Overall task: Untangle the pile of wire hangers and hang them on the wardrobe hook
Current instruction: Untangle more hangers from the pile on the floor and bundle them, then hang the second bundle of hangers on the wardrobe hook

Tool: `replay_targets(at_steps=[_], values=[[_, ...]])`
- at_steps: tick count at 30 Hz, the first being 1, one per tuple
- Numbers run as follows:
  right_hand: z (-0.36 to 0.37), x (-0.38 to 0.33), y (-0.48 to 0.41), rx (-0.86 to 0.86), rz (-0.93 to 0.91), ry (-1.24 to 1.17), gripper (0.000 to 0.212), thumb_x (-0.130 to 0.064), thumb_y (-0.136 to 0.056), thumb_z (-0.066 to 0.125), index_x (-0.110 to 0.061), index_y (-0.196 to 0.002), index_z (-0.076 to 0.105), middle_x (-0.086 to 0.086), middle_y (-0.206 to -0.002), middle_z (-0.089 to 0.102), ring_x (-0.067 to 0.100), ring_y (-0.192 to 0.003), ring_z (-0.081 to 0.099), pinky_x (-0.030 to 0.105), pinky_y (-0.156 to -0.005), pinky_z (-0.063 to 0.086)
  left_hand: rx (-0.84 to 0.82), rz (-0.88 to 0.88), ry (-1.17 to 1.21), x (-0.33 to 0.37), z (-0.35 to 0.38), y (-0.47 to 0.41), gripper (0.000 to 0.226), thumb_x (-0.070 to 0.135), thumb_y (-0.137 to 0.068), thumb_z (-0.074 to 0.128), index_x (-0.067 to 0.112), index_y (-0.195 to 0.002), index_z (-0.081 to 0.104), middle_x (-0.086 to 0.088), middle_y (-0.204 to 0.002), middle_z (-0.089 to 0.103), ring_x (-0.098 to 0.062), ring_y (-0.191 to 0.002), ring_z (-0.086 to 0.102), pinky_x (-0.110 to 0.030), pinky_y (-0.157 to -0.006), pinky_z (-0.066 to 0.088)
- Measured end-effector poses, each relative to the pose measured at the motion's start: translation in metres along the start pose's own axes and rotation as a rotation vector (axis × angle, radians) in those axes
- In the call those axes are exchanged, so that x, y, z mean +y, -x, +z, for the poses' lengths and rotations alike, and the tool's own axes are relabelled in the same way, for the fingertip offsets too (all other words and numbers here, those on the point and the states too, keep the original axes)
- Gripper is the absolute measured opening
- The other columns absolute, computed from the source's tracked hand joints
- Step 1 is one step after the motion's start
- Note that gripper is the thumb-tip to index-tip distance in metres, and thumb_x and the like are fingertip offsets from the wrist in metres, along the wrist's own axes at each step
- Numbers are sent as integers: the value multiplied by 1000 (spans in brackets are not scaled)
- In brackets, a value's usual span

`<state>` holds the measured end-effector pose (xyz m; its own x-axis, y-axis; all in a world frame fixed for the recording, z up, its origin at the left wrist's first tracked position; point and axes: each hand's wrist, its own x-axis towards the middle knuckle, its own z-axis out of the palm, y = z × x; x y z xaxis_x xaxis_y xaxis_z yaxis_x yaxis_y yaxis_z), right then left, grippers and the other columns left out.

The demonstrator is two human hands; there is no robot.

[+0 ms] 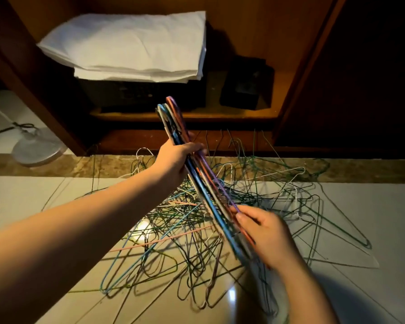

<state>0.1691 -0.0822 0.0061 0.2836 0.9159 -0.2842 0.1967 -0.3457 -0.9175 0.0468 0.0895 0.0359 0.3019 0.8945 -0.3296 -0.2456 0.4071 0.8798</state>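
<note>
Left hand (178, 160): arm stretched forward from the lower left, fingers wrapped round the bundle of hangers (211, 190) below its hooks.
Right hand (264, 235): nearer the person, fingers curled round the bundle's lower part; slightly blurred.
Around: a tangled pile of wire hangers (267, 190) lay on the floor (33, 197) beneath the bundle, before the wardrobe (302, 66); a folded white cloth (131, 47) topped a dark box (138, 94).
Bundle: held above the pile, long axis slanting, hooks pointing up towards the wardrobe.
</note>
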Motion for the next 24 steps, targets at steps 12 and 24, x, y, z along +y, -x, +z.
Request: replay_targets(at_steps=[12,24], values=[[-60,-245,36,-160,-22,456,73,-59,-82,54,-41,-144,21,-11,-145,35,12,-129,37,34,-103,36,309,51,-60,184,68,84,22,-10,-84,54,11,-80,58,3,-53,61,-11,-51,60,-24,-55,51],[-131,-606,118,58,-290,806,39,-25,-87,53,-18,-123,39,6,-112,60,29,-102,59,31,-67,38,193,145,190,505,228,238,13,-3,-89,53,9,-95,54,-9,-78,57,-15,-63,61,-20,-52,51]])
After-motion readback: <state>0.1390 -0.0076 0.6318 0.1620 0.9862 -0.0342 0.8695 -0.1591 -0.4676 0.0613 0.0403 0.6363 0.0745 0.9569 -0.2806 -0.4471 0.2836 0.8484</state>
